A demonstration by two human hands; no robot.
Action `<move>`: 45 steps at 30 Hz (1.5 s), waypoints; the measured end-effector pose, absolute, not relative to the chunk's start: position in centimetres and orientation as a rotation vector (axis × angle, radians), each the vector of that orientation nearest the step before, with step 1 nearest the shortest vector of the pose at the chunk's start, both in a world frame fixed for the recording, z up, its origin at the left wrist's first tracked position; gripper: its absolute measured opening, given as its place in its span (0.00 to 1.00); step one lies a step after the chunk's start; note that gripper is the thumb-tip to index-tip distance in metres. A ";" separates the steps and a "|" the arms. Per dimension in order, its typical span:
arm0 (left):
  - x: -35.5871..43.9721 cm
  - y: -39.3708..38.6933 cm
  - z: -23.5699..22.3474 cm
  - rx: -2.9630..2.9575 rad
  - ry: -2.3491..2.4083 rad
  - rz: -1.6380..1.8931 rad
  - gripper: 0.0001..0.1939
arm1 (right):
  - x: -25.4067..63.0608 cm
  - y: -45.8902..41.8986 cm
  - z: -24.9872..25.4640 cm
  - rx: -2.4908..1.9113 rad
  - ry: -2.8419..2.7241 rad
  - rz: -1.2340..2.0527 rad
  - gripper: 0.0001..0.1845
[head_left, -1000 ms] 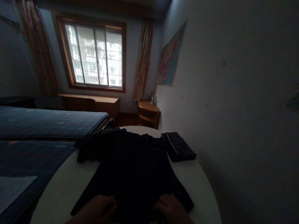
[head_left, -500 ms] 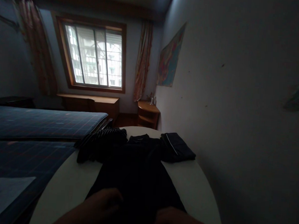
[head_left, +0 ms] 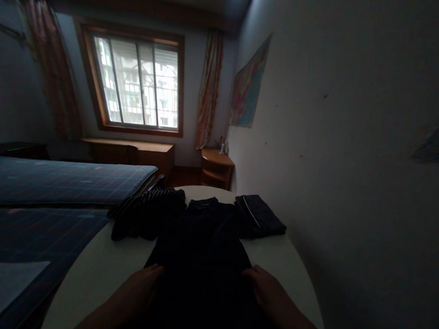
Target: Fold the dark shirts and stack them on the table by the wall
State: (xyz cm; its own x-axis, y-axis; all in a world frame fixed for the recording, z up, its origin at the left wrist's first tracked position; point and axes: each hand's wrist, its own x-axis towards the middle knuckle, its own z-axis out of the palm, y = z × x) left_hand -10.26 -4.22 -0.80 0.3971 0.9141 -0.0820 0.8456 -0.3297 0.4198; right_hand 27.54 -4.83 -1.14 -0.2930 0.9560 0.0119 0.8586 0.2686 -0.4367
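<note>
A dark shirt point(head_left: 203, 262) lies spread on the round white table point(head_left: 89, 270), its collar towards the far edge. My left hand point(head_left: 146, 284) is closed on the left side edge of the shirt. On the opposite edge my right hand point(head_left: 263, 283) is closed too, with the fingertips pinching the cloth. Dim light hides the shirt's lower part and some of the fingers. A folded dark garment point(head_left: 261, 217) with a white stripe sits beyond my right hand. Beyond my left hand lies a loose heap of dark clothes point(head_left: 143, 214), partly striped.
Left of the table stands a bed with a blue checked mattress point(head_left: 64, 181), and a pale sheet point(head_left: 10, 286) lies near its front. A wall point(head_left: 350, 191) runs close along the right. A desk point(head_left: 150, 148) and a corner shelf point(head_left: 218, 159) stand at the back below the window.
Both hands have moved forward, away from me, along the shirt's sides and now grip its edges. The shirt's sides have drawn inwards and its front lies flatter.
</note>
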 end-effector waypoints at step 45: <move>-16.0 11.6 7.7 1.941 2.546 0.652 0.19 | 35.2 14.0 9.2 -2.042 -1.694 -0.300 0.15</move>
State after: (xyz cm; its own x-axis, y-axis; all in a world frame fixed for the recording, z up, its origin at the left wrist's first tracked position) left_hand -16.00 11.64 7.73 -0.2891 0.8972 0.3337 0.9473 0.2178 0.2351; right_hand 35.25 14.00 9.20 0.2150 0.8664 0.4507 0.9685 -0.1296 -0.2128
